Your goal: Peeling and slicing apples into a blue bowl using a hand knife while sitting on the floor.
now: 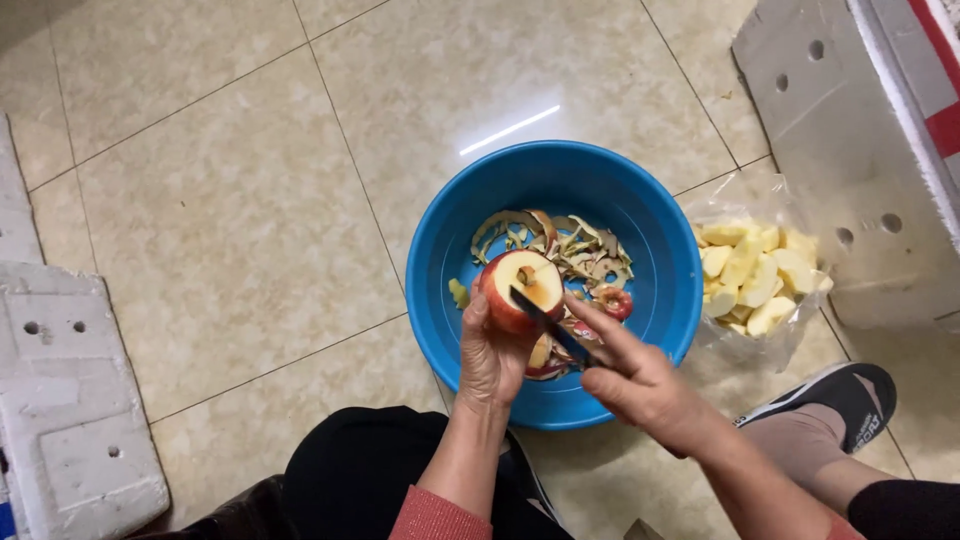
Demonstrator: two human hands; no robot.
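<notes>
We held a red apple in our left hand, fingers curled shut around its lower side, cut face up. Our right hand gripped a dark-bladed knife firmly, the blade lying across the apple's near edge. Directly beneath the grip sat a blue basin strewn with peelings. Beyond the knife hand lay a clear bag of peeled apple pieces.
</notes>
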